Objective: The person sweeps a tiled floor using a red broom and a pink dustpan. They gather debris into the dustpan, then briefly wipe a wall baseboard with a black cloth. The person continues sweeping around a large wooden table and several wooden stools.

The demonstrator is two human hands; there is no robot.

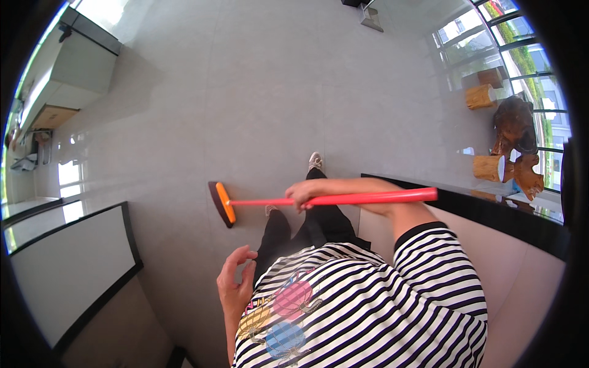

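My right hand (pixel 304 194) is closed around the red handle (pixel 368 198) of a broom. The handle runs across in front of my body, its thick end near my right upper arm. At its other end is the broom head (pixel 222 204), an orange block with dark bristles, low by the grey tiled floor (pixel 262 115) on my left side. My left hand (pixel 237 276) hangs beside my striped shirt, holding nothing, its fingers curled and apart from the thumb. One sneaker (pixel 315 161) shows ahead; the other is partly hidden near the handle.
A black-edged ledge (pixel 487 207) runs close on my right. Beyond it stand wooden stump stools (pixel 488 168) and a dark root-wood piece (pixel 513 124) by the windows. On the left are a white counter (pixel 83 64) and a black-framed white panel (pixel 78 267). A metal object (pixel 371 19) stands far ahead.
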